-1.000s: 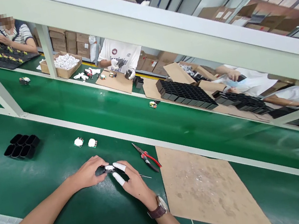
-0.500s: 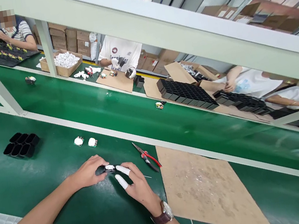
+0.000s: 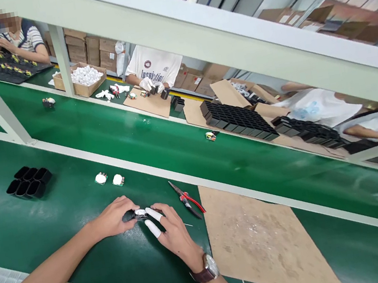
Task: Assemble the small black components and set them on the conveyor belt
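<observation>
Between my hands is a small white-topped circuit part (image 3: pixel 140 213) at the mouth of a black case (image 3: pixel 128 216). My left hand (image 3: pixel 117 216) grips the black case between thumb and fingers. White covers sit on the thumb and index finger of my right hand (image 3: pixel 170 227); its index fingertip is at the part's right end, with the thumb apart below. Two white-topped boards (image 3: pixel 101 178) lie behind my hands. Red-handled pliers (image 3: pixel 186 200) rest to the right.
Several black cases (image 3: pixel 29 182) stand at the left. Cardboard (image 3: pixel 259 236) covers the bench at the right. Beyond a pale rail (image 3: pixel 120 166), a green belt (image 3: pixel 129 129) carries small boards. Co-workers sit across, beside black case rows (image 3: pixel 238 119).
The boards on the belt have shifted right. Across the belt, a co-worker's gloved hands have come closer together. My own hands have barely moved.
</observation>
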{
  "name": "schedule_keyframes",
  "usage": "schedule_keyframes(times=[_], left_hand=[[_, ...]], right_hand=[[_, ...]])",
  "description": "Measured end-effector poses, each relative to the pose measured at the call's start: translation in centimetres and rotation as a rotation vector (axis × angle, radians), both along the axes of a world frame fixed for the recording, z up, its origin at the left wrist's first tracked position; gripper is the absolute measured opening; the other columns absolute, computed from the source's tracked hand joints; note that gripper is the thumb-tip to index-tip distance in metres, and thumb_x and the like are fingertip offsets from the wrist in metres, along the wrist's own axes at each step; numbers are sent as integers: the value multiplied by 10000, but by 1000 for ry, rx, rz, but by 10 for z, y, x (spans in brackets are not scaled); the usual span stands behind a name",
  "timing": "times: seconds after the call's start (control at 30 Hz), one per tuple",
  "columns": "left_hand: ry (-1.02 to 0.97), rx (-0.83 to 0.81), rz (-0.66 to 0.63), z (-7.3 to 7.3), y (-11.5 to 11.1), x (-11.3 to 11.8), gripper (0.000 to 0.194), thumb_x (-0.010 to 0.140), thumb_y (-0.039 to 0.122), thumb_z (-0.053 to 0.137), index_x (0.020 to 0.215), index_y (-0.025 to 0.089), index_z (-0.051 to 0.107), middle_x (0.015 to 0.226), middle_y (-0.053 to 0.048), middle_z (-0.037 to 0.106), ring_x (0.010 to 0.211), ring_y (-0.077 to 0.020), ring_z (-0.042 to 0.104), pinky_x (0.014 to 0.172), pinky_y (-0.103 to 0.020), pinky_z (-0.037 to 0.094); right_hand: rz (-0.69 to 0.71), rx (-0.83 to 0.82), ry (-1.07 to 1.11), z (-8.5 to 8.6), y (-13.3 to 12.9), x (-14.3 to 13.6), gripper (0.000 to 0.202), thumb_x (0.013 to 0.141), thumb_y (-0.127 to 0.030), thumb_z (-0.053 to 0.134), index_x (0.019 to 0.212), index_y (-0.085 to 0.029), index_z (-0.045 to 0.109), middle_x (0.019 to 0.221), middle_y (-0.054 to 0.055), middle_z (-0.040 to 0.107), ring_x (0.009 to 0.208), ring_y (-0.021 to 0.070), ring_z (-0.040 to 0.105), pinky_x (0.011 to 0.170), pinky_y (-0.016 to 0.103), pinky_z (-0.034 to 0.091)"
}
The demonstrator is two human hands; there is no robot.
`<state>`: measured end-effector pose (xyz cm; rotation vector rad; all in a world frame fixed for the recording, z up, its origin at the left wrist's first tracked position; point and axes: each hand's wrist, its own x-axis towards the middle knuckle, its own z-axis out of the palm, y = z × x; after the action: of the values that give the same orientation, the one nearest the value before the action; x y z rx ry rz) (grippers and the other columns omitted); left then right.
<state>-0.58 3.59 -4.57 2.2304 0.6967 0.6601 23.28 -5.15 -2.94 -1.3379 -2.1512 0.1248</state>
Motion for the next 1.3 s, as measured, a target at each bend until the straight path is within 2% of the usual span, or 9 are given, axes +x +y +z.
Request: schedule_keyframes(times=[0.13,0.3,0.47,0.67,0.77,0.87,1.07,1.2,1.3], left_hand=[[-11,-4,-5,0,0,0,298,870,169,677,1159,228,638,1040,-62,703,1001,-252,641,905,-392,526],[7,-12,11,0,0,-1,279,867,182,689,1136,236,639,1049,-63,698,1007,-253,643,904,-386,531],[22,-24,15,0,0,-1,290,863,187,691,1143,228,630,1065,-67,691,1011,-253,641,900,-393,538],[73,-19,15,4,-2,-3,313,885,187,697,1186,233,626,1097,-67,687,1050,-259,641,920,-393,545],[97,-8,16,5,-3,-5,440,907,243,721,1324,258,580,1192,-76,672,1113,-273,630,941,-404,549],[58,31,-12,4,-4,-6,526,926,286,731,1412,275,532,1319,-97,628,1213,-280,598,1032,-426,522],[-40,88,-50,-4,-4,-3,299,983,258,653,1282,270,672,1320,-109,640,1213,-269,622,1041,-415,527],[-224,-69,24,-6,-1,1,212,973,244,665,1176,246,727,1195,-102,707,1060,-233,693,936,-361,574],[-472,-406,230,-2,6,1,181,906,284,763,1066,212,718,969,-61,735,809,-180,711,787,-315,604]], right_hand=[[31,-36,3,1,4,-6,376,1029,-282,581,1404,-255,581,1249,125,633,1055,263,649,894,460,586],[42,-46,223,5,8,-9,402,1033,-233,570,1431,-282,549,1249,112,624,1152,246,632,966,444,577],[66,-46,107,5,9,-10,321,1017,-248,597,1336,-268,624,1281,126,642,1162,276,635,957,481,570],[-169,-32,376,4,9,13,77,1010,-274,617,1066,-232,649,1052,65,689,961,208,687,861,373,589],[-183,-54,283,-3,-2,34,102,1019,-314,616,985,-225,654,964,53,693,869,204,689,790,360,587],[-160,-21,80,-16,-16,52,221,1015,-376,628,1161,-216,672,1081,100,700,968,254,683,857,432,584],[-235,62,-22,-36,-5,68,277,1063,-260,473,1240,-222,683,1078,108,713,986,258,684,903,459,583],[-295,74,198,-26,19,53,270,1049,-332,516,1206,-221,705,1120,120,716,1040,262,693,925,439,582],[-240,-16,370,-12,32,36,256,1026,-383,566,1022,-215,760,813,50,723,725,201,690,741,346,592]])
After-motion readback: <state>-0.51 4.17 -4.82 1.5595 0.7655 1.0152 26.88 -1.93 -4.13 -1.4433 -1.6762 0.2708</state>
